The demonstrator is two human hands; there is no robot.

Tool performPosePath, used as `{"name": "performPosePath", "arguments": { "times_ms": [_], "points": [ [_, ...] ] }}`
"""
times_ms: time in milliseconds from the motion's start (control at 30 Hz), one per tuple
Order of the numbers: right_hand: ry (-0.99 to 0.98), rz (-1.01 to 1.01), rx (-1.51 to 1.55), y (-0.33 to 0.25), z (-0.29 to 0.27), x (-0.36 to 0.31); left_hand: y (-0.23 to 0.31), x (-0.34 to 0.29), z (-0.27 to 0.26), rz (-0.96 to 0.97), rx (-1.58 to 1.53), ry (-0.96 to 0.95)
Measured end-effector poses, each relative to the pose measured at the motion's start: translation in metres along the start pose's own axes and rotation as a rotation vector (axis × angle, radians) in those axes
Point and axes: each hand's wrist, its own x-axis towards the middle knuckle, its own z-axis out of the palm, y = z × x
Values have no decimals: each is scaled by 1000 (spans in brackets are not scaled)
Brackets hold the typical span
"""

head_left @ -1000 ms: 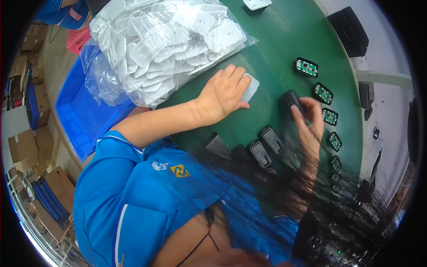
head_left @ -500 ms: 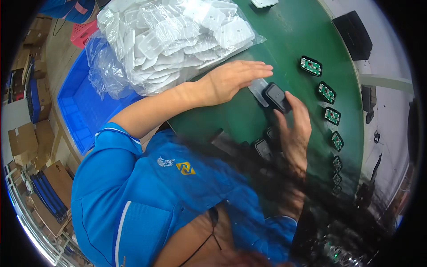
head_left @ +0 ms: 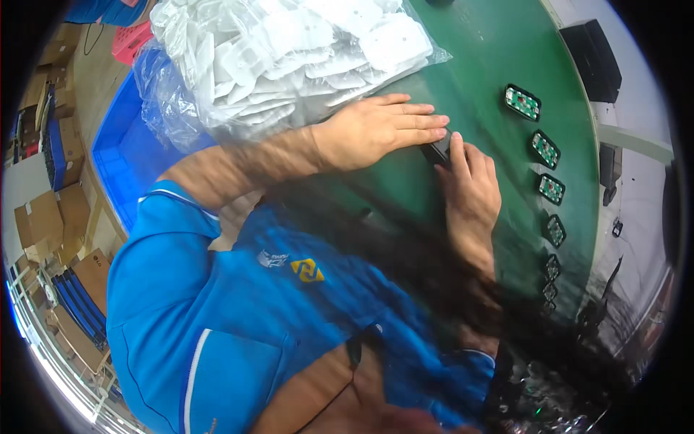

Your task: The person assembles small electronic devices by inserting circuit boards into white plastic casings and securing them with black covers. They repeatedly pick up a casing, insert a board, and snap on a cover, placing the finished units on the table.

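On the green bench (head_left: pixel 481 79): a bulging clear bag (head_left: pixel 165 108), packed with white plastic plates (head_left: pixel 396 45).
Black case (head_left: pixel 436 152): just past the bag's lower right corner, mostly hidden between the two hands; I can't make out what it rests on.
Left hand (head_left: pixel 372 134): palm down just below the bag, fingers straight and close together, their tips at the case's upper side and not wrapped round it.
Right hand (head_left: pixel 471 186): below and right of the bag, index finger against the case, the other fingers bent; from here I can't tell whether they grip it.
Circuit boards (head_left: pixel 546 150): green, in black shells, strung out in a row well to the right of the bag; the ones farthest below it are blurred.
Blue crate (head_left: pixel 108 137): below and left of the bag, some loose film in front of it.
Pink basket (head_left: pixel 131 43): just left of the bag.
Black box (head_left: pixel 591 61): far right of the bag, past the bench's edge.
Dark strands (head_left: pixel 405 242): blurred, sweeping across well below the bag.
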Motion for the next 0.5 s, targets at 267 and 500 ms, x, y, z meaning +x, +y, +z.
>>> {"name": "performPosePath", "arguments": {
  "times_ms": [267,500],
  "points": [
    [-118,201,405,20,-12,6,14,16,9,62,102,106],
    [3,445,912,54,-13,16,4,59,12,-72,37,147]
  ]
}}
